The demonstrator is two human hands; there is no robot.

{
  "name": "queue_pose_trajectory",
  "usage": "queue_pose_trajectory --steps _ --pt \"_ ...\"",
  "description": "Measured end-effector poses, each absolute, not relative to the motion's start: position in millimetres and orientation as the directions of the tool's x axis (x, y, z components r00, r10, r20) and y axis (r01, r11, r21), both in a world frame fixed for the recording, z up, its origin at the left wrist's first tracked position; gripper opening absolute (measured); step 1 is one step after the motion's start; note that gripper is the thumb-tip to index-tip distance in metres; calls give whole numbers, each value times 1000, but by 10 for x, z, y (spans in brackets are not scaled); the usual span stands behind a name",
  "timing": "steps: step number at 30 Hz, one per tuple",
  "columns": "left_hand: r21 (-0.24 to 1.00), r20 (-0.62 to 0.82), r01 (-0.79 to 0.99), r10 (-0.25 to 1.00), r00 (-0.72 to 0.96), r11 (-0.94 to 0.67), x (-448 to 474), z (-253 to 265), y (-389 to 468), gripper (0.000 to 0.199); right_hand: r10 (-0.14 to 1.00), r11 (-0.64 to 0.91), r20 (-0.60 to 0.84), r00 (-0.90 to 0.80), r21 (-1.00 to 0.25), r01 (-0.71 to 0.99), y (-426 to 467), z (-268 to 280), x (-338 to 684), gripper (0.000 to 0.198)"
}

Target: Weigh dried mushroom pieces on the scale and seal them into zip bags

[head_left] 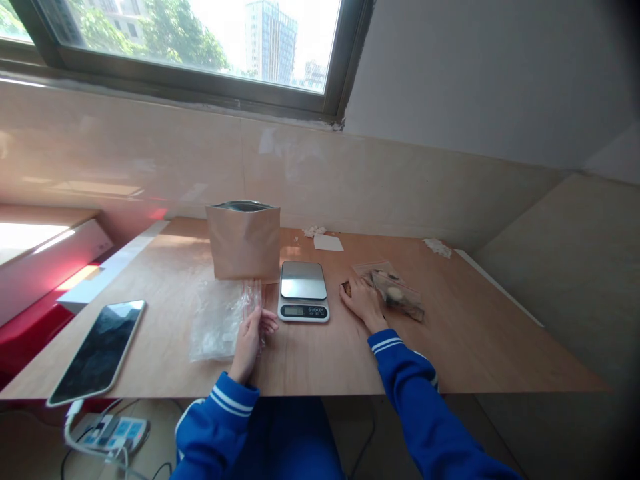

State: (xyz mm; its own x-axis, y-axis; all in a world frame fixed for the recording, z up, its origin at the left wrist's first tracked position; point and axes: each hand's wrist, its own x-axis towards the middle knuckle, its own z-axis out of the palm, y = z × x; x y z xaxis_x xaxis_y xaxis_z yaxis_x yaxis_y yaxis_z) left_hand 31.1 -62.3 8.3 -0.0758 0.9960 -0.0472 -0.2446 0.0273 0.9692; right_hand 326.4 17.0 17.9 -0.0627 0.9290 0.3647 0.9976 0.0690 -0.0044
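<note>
Tabletop point(480, 340): left hand point(249, 335) lies unclenched on clear bags point(215, 327), right hand point(366, 302) curls over a brown item point(346, 289), grip unclear.

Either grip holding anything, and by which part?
Can't tell. Right grip partly covers a brown item; left grip overlaps the right edge of the clear bags. No clear hold shows.

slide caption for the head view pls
Scale between two hands: left at clear bags, right at filled bags.
</note>
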Motion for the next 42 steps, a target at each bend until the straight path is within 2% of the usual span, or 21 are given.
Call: queue_pose_trajectory --steps 3,6,10,15,20,24,26,28,31,34,36,38,42 --pt "969 -49 -244 997 -67 31 307 83 -627 52 901 25 430 60 -190 982 285 400 3094 28" --pt "969 -44 -247 997 -65 26 314 108 -628 52 876 147 481 26 -318 937 437 609 2726 29" --pt "973 -52 -229 996 -72 34 328 143 -630 56 878 304 451 -164 -260 917 609 661 2203 26" --pt "977 -62 -209 996 -61 48 334 144 -638 55 888 318 402 -223 -185 930 693 488 2022 24" --pt "975 -60 -215 997 -41 50 331 145 -639 56 819 448 455 -350 -127 885 578 481 1996 28" --pt "981 -64 -187 997 -33 57 330 153 -647 56 780 532 441 -443 -95 842 431 503 1914 29" --pt "981 -68 -186 997 -33 61 328 156 -653 56 787 515 472 -398 -145 845 351 510 1971 31" --pt "980 -74 -185 997 -32 66 328 155 -657 56 811 438 517 -275 -224 871 244 505 2142 33" --pt "982 -78 -174 997 -30 71 326 139 -660 58 845 195 535 -13 -286 938 12 399 2582 34" --pt "983 -82 -166 996 -26 76 322 101 -657 61 854 -69 497 157 -191 979 -264 126 3087 35" --pt "984 -81 -161 996 -24 76 318 73 -655 60 864 -145 464 196 -144 979 -409 -91 3365 34" --pt "986 -72 -155 997 -23 68 316 56 -655 57 874 -122 447 191 -179 976 -481 -250 3544 34" --pt "988 -62 -146 998 -23 58 320 68 -663 57 864 84 487 130 -394 915 -427 -198 3497 34"
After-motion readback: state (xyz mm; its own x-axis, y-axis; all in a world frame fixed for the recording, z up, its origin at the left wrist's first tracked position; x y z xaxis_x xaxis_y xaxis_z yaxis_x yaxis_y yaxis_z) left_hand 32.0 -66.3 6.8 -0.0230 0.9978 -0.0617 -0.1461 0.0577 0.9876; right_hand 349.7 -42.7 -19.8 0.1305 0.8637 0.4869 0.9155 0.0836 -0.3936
